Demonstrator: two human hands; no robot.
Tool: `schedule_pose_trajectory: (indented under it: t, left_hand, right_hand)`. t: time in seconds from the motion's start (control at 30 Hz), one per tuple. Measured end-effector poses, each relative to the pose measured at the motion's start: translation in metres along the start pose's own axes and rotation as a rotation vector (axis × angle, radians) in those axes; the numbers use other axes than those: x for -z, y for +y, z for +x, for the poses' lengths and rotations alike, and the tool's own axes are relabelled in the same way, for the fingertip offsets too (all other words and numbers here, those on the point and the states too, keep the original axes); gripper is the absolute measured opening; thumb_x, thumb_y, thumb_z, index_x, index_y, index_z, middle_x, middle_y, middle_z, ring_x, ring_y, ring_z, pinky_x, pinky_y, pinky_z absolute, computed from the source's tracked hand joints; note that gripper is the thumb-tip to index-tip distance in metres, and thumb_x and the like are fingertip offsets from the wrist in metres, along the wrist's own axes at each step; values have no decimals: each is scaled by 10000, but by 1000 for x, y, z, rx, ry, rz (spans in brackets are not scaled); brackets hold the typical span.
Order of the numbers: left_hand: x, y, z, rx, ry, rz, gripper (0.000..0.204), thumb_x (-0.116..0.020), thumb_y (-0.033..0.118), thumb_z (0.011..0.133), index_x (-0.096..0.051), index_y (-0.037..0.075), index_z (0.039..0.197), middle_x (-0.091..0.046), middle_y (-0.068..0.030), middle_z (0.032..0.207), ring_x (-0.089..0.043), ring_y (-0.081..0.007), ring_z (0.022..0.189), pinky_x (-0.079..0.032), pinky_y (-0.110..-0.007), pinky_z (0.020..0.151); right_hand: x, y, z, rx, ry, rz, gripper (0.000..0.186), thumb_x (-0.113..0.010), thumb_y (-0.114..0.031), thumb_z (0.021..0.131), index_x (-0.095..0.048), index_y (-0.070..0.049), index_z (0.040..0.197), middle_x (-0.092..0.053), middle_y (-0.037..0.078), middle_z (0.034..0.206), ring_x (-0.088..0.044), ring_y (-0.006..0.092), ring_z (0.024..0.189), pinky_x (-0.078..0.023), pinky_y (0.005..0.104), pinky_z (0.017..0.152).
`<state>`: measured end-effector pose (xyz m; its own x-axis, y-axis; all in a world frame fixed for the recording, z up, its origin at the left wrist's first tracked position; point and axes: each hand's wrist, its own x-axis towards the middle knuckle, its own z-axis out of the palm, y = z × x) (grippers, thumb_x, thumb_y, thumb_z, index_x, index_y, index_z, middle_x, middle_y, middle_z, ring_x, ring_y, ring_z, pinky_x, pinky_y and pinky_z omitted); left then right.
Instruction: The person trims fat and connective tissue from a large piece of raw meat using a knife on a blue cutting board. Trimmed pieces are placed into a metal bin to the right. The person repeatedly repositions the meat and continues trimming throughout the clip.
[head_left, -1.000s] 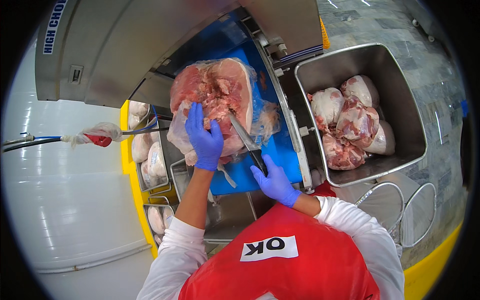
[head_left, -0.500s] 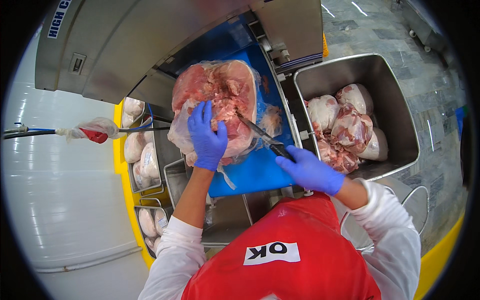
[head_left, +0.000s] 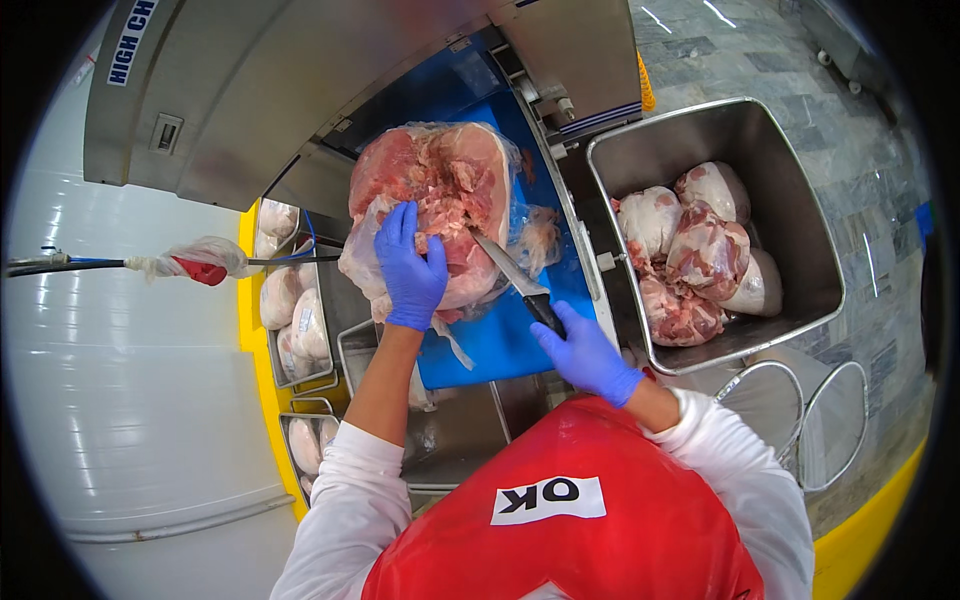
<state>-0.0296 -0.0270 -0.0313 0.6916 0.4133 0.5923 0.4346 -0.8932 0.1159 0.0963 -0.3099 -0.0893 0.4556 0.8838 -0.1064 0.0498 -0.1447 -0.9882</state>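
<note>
A large block of raw meat [head_left: 470, 165], partly in clear plastic film, lies on a blue work surface [head_left: 500, 350]. My left hand [head_left: 411, 270], in a blue glove, rests on its near left part with the fingers stretched out. In my gloved right hand [head_left: 590, 350] is a knife [head_left: 520, 275] with a black handle. The knife's tip touches the meat's right side, and its blade slants down to my hand. What lies under my left palm is hidden.
Right of the blue surface stands a deep steel bin [head_left: 790, 290] holding several meat pieces [head_left: 708, 248]. Metal trays with wrapped meat [head_left: 310, 325] are at the left. A steel machine housing [head_left: 250, 100] rises behind, and a cable with a plastic-wrapped red part [head_left: 200, 262] crosses the left.
My right hand has moved a little left and nearer to me, turning the knife steeper with its tip still at the meat. My left hand stays on the meat. The whole view has shifted slightly.
</note>
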Motion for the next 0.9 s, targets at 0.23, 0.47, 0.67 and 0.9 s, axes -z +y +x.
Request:
schedule_pose_trajectory:
  t: [0.23,0.47,0.67,0.9]
  left_hand:
    - [-2,-1,-2,-17,5,-14,566,-646,178,938,-589,-98,1428,-609,-282,1437,-570,-462,1329,-406,-547,1165]
    - [-4,-3,0,37,9,6,575,-646,181,944,-582,-110,1436,-607,-293,1429,-566,-464,1332,-406,-538,1165]
    - [-6,-6,-4,49,13,-8,578,-646,176,946,-576,-103,1448,-601,-289,1448,-561,-460,1341,-397,-535,1170]
    - [-3,-10,-4,38,-5,14,579,-638,181,958,-567,-92,1463,-590,-282,1478,-548,-457,1353,-384,-536,1175]
  right_hand:
    - [48,-11,-2,-177,-285,171,453,-669,-374,1077,-640,1,1329,-723,79,922,-666,187,805,-535,378,729]
    - [-25,14,19,62,34,117,374,-718,-331,1060,-642,-20,1254,-723,111,870,-660,209,690,-520,408,599]
    - [-61,21,5,19,104,26,371,-711,-333,1040,-559,-40,1211,-707,268,832,-710,491,753,-534,566,610]
    - [-109,40,8,26,164,92,391,-695,-338,1052,-505,-53,1240,-712,262,832,-698,513,746,-530,584,617]
